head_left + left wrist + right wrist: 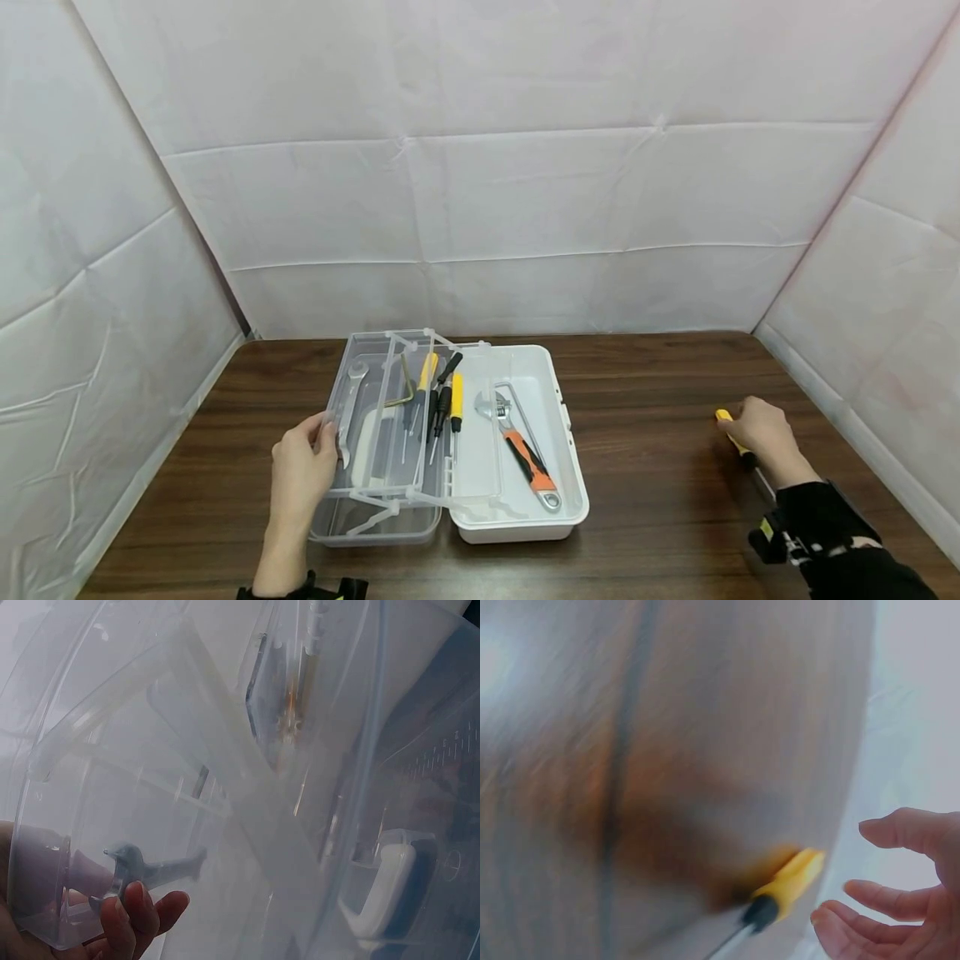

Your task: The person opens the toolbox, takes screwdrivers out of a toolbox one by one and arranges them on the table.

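On the table lies a toolbox with a white base [470,521] and a clear plastic lid [375,537] folded out to the left. My left hand [300,462] grips the left edge of its clear part, fingertips curled against the plastic in the left wrist view. Through the plastic show an open-end wrench [351,400], a hex key [407,387] and several screwdrivers [457,400]. An orange-handled adjustable wrench [528,462] lies in the base. Far right, my right hand [765,433] is at a yellow-handled screwdriver [787,889]; its thumb and fingers are spread beside the handle.
A bent metal rod [525,417] lies beside the adjustable wrench. White sheeting hangs behind the brown wooden table [645,467] and along both sides. The right sheet [885,442] comes down close to the right hand.
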Demonstrator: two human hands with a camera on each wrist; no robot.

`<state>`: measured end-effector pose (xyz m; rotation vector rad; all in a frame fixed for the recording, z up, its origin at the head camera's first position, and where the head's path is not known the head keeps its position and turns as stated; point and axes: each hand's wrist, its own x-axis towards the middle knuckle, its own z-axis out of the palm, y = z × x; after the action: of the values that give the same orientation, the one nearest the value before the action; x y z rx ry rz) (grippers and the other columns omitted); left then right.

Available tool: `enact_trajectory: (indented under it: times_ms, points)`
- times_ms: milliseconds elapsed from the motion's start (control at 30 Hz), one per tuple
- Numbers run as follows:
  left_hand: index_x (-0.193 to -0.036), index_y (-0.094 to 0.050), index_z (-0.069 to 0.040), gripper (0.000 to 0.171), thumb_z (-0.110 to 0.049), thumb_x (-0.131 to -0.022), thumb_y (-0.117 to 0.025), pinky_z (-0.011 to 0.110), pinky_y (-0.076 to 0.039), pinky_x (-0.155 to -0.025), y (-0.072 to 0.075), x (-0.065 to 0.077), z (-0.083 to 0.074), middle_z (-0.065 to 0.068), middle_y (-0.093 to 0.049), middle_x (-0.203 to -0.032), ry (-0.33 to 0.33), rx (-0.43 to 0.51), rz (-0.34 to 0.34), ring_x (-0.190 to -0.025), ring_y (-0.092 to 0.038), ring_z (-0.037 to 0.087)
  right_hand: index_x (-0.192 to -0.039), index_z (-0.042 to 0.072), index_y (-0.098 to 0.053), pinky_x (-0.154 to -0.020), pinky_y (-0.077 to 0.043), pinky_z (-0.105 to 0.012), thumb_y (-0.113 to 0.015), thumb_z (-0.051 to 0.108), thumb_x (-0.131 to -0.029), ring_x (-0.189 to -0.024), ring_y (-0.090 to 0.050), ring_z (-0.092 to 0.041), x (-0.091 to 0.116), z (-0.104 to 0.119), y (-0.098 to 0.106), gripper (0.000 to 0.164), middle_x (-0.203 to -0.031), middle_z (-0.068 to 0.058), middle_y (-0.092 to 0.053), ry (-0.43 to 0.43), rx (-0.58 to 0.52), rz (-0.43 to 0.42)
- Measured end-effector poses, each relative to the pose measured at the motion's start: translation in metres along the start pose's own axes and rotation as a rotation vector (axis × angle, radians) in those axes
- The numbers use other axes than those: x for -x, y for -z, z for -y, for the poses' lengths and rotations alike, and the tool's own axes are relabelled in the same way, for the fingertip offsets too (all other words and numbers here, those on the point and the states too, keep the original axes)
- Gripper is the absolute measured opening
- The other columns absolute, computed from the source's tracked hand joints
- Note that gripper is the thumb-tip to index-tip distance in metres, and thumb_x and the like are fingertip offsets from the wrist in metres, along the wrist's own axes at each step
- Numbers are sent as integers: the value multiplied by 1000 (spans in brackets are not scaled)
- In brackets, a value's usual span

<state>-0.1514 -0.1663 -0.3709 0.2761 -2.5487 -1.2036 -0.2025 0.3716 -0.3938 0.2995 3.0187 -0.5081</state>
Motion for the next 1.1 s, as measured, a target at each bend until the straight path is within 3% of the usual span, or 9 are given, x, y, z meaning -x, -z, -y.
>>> enact_trajectory:
  times_ms: [100, 433, 700, 1100]
  points:
    - [-113, -55, 9, 31, -8, -90, -44, 50, -41, -75, 0, -1, 0, 28, -58, -103, -8, 1, -1, -91, -57, 37, -105, -22, -46, -67, -42, -48, -57, 18, -83, -83, -50, -46, 6, 18, 3, 47, -95, -36, -51, 81, -8, -26]
    - [-112, -55, 9, 31, -8, -89, -44, 51, -40, -79, 0, -1, 0, 28, -57, -104, -8, 9, -2, -98, -54, 41, -110, -14, -51, -67, -45, -44, -60, 18, -83, -84, -56, -37, 33, 97, 1, 42, -92, -26, -59, 303, -96, -58]
    - [-111, -56, 9, 30, -8, -89, -44, 51, -40, -78, 0, -1, 0, 28, -57, -103, -16, 11, -11, -97, -54, 41, -105, -8, -55, -64, -46, -37, -63, 16, -81, -75, -57, -23, 43, 158, 0, 36, -85, -14, -61, 456, -142, -53]
    - [-111, -56, 10, 30, -7, -89, -44, 51, -41, -76, 0, -1, 0, 29, -58, -102, -22, 11, -18, -94, -56, 41, -107, -6, -56, -59, -47, -29, -64, 14, -80, -73, -58, -19, 42, 244, 1, 34, -85, -12, -60, 604, -156, 12]
